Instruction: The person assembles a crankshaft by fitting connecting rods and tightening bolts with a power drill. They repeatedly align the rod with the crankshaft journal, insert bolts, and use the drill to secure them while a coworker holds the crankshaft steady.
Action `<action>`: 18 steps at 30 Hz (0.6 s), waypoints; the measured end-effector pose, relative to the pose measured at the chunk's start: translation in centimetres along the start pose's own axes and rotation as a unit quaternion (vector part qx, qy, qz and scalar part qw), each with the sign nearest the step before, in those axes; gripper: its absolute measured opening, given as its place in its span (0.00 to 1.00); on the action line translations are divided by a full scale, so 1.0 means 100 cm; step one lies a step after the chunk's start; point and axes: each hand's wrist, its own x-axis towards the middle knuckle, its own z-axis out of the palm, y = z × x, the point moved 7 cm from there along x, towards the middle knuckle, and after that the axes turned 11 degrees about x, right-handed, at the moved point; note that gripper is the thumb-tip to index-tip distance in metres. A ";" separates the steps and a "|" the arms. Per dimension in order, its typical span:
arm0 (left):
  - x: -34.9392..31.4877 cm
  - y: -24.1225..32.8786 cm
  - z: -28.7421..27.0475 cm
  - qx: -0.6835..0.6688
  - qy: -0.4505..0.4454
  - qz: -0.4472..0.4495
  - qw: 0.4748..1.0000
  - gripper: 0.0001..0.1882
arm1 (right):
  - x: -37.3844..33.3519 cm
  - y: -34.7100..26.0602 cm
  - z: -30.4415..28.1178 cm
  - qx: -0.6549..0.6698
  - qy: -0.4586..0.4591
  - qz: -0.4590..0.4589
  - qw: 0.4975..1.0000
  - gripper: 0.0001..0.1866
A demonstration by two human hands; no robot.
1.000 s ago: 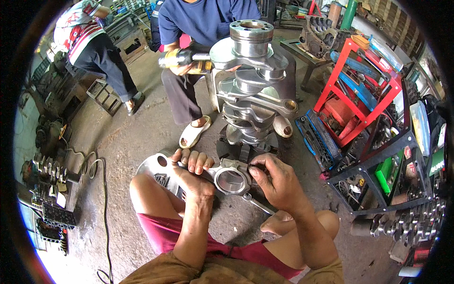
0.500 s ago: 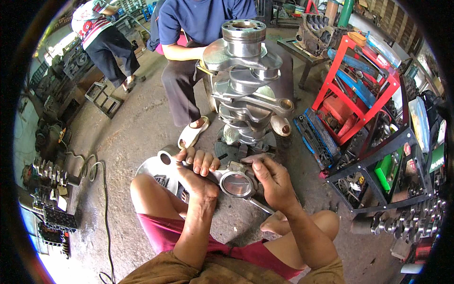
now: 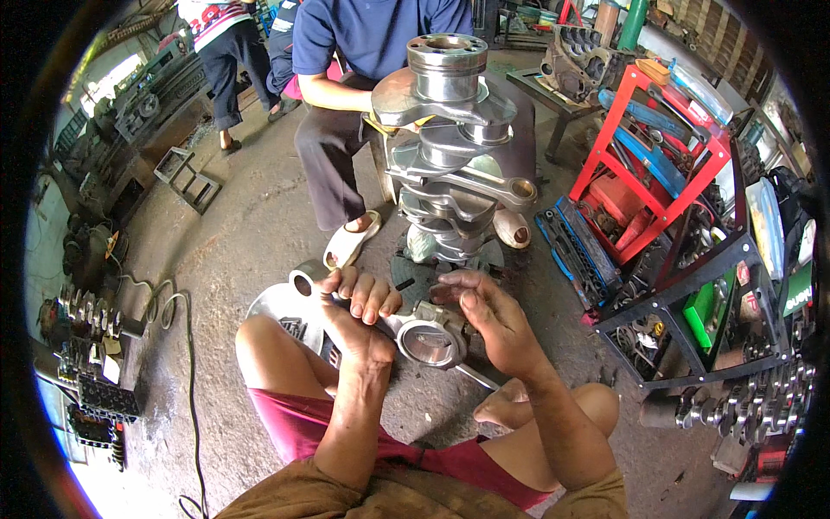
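My left hand (image 3: 361,316) is wrapped round the middle of a steel connecting rod (image 3: 430,343). Its small round end sticks out past my thumb, and the big ring end lies between my hands. Close by the outer side of that big end is my right hand (image 3: 501,324), fingers curved and thumb against them; anything pinched there is hidden. A long silver bar (image 3: 475,374) shows below the big end. Ahead of me a crankshaft (image 3: 445,108) stands upright, with another connecting rod (image 3: 493,184) fitted on it.
A person in a blue shirt (image 3: 372,43) sits behind the crankshaft. A metal dish (image 3: 266,301) of small parts lies by my left knee. To the right are a red tool rack (image 3: 661,212), an open socket case (image 3: 577,251) and a black shelf (image 3: 692,376). A cable (image 3: 194,406) runs along the left floor.
The connecting rod's big end has tilted slightly, and my right hand's fingers have risen a little from it. My left hand keeps its grip. In the back, a standing person has moved right.
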 end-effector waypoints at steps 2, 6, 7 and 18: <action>-0.001 -0.003 0.003 -0.021 -0.033 -0.019 0.999 0.15 | 0.004 0.005 -0.006 -0.007 0.032 0.020 0.999 0.20; -0.001 -0.005 -0.002 -0.035 -0.029 -0.025 0.999 0.15 | -0.001 -0.004 -0.005 0.043 0.012 0.011 0.999 0.20; -0.002 -0.003 -0.003 -0.029 -0.030 -0.019 0.999 0.15 | -0.004 -0.010 0.000 0.068 -0.015 -0.015 0.997 0.21; -0.005 -0.003 0.000 -0.027 -0.011 -0.023 0.999 0.14 | 0.000 -0.001 -0.005 -0.067 0.065 -0.026 0.995 0.16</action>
